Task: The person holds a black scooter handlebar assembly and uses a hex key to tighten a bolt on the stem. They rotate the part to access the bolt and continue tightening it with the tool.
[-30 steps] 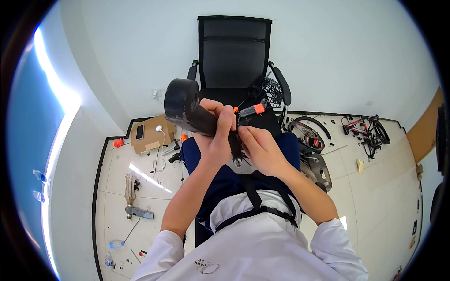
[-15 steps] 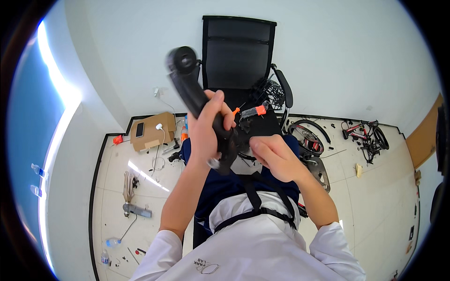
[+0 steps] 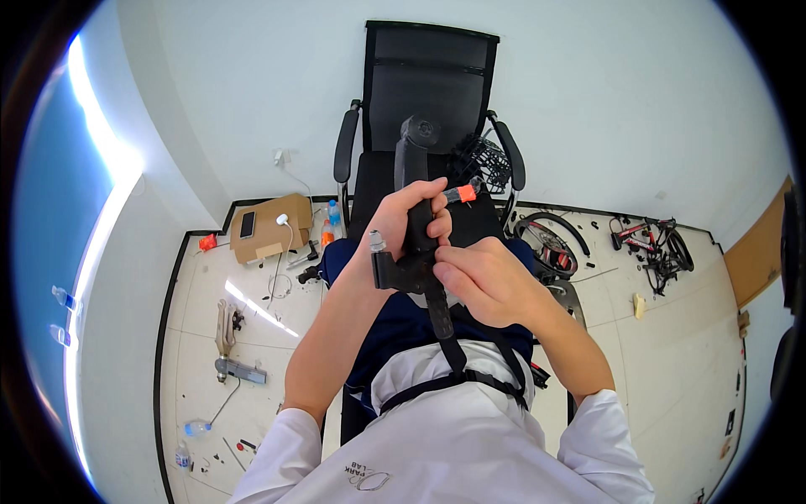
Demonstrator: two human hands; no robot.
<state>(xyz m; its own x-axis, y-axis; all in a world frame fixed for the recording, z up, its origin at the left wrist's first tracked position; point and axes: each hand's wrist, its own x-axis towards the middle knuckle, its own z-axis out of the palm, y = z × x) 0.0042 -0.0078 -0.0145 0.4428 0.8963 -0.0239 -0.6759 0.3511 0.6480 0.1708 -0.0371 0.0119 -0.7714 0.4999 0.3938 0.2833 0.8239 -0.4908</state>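
My left hand (image 3: 395, 220) is wrapped round the middle of a black bicycle part (image 3: 411, 166), a thick tube with a round, holed end pointing away from me. Near me the part branches into a bracket with a pale bolt-like tip on its left and a narrower black stub pointing down. My right hand (image 3: 485, 281) is closed in a pinch against the part's right side, just below my left fingers. What those fingertips grip is hidden. Beyond my hands, an orange-and-grey item (image 3: 462, 193) lies on the black chair (image 3: 382, 181).
A black wire basket (image 3: 487, 164) sits on the chair's right side. Leftward on the floor are cardboard (image 3: 273, 218) with a phone (image 3: 248, 224), bottles (image 3: 334, 212) and a metal fork-shaped part (image 3: 224, 329). A wheel (image 3: 550, 244) and a red-black bike frame (image 3: 651, 244) lie right.
The bicycle part has swung upright and to the right, its round end now nearer the chair's middle. My left hand has moved right with it, and my right fingers now meet it.
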